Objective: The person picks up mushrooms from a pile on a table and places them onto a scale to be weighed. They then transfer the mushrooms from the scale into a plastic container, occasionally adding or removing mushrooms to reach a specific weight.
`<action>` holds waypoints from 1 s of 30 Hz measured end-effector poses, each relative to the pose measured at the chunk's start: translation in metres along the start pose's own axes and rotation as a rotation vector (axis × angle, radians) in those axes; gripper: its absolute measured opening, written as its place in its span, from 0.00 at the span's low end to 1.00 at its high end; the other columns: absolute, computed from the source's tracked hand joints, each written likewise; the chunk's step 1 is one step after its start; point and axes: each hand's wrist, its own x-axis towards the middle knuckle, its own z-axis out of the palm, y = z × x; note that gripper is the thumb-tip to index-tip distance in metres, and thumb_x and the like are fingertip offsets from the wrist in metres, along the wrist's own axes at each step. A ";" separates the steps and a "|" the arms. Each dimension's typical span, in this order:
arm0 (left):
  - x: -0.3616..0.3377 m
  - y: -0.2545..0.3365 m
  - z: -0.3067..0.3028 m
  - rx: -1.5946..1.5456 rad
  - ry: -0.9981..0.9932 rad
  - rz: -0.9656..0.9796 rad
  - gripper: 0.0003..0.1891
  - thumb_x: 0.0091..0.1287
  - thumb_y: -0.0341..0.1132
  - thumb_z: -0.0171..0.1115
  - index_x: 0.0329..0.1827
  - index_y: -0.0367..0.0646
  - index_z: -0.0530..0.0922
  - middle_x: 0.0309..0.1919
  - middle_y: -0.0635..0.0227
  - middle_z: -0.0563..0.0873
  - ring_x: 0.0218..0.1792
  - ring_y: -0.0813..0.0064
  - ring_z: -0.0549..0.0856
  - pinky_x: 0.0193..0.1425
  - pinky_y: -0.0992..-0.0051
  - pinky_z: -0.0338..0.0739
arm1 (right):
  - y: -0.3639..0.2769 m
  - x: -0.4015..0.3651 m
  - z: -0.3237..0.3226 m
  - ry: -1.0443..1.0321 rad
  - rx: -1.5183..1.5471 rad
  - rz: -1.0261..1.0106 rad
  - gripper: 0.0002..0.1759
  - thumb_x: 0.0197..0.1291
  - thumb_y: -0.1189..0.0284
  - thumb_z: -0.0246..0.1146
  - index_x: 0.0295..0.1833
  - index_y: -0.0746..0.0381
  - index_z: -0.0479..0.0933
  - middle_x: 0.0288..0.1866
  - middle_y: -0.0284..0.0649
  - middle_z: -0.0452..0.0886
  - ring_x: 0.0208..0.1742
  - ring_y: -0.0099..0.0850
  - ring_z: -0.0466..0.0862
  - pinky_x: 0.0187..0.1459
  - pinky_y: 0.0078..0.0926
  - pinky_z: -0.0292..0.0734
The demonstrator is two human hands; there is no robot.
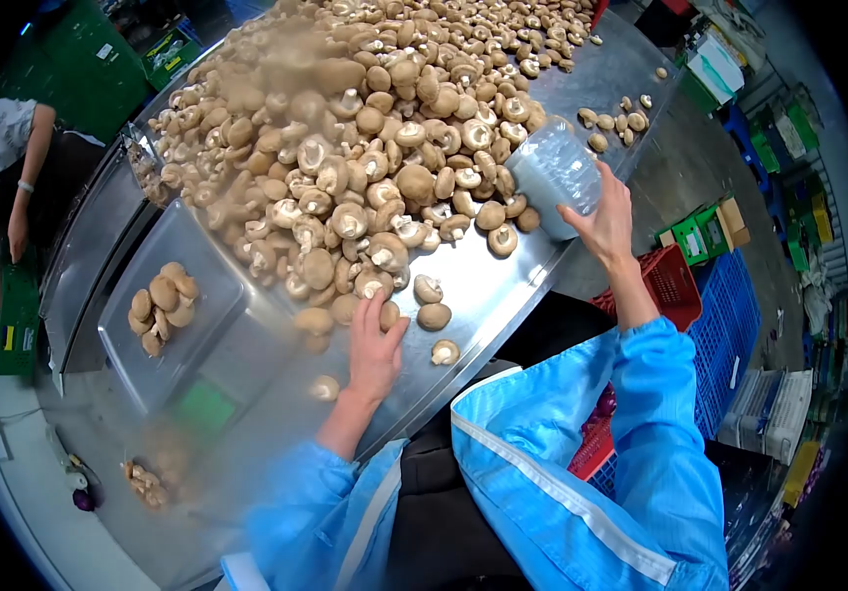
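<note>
Low centre, the left hand (374, 357) touches one mushroom pile (345, 222), fingers slightly parted; three loose mushrooms (434, 316) lie rightward. Right of centre, the right hand (609, 225) spreads against one clear stack (554, 172); whether gripping, I cannot tell.

Exposure fine mid-frame, dim toward the edges. Top light: hot glare on the bare steel of the table (488, 288) near its front edge, hard glints on the clear plastic stack (554, 167). Deep shadow below the table on the near side. Big milky smear left of centre, probably a dirty lens, softening the upper left of the mushroom pile (414, 182), the clear tray (202, 251) and the left sleeve (310, 483). Right hand (609, 225) and mid-pile crisp. Heavy fisheye: wall panels (836, 187) at far right bow, corners black, faint blue fringe round the circle; far background soft and murky
</note>
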 end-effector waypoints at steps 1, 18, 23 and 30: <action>-0.004 -0.001 -0.002 -0.047 0.000 -0.024 0.17 0.58 0.23 0.65 0.52 0.42 0.84 0.71 0.49 0.69 0.72 0.44 0.67 0.74 0.56 0.65 | -0.018 -0.004 -0.010 -0.017 0.132 -0.006 0.49 0.43 0.58 0.78 0.69 0.67 0.67 0.64 0.54 0.76 0.67 0.50 0.74 0.70 0.43 0.66; -0.154 -0.010 -0.160 -0.648 -0.281 -0.946 0.11 0.79 0.35 0.50 0.51 0.34 0.72 0.30 0.53 0.87 0.09 0.75 0.77 0.08 0.82 0.65 | -0.189 -0.188 0.008 -1.854 1.485 0.678 0.41 0.74 0.42 0.47 0.78 0.62 0.60 0.54 0.52 0.84 0.49 0.37 0.87 0.47 0.32 0.86; -0.178 0.010 -0.155 -1.075 -0.057 -1.609 0.14 0.77 0.32 0.50 0.59 0.34 0.68 0.36 0.50 0.86 0.10 0.78 0.73 0.09 0.81 0.64 | -0.203 -0.214 0.014 -1.773 1.116 0.455 0.34 0.71 0.60 0.58 0.75 0.70 0.61 0.37 0.44 0.87 0.27 0.26 0.85 0.22 0.22 0.79; -0.107 0.007 -0.120 -1.027 -0.005 -1.565 0.24 0.72 0.26 0.53 0.69 0.33 0.61 0.38 0.50 0.85 0.16 0.79 0.74 0.12 0.80 0.63 | -0.202 -0.228 0.041 -1.433 1.211 0.879 0.31 0.69 0.75 0.52 0.76 0.70 0.59 0.35 0.49 0.86 0.22 0.28 0.82 0.19 0.24 0.79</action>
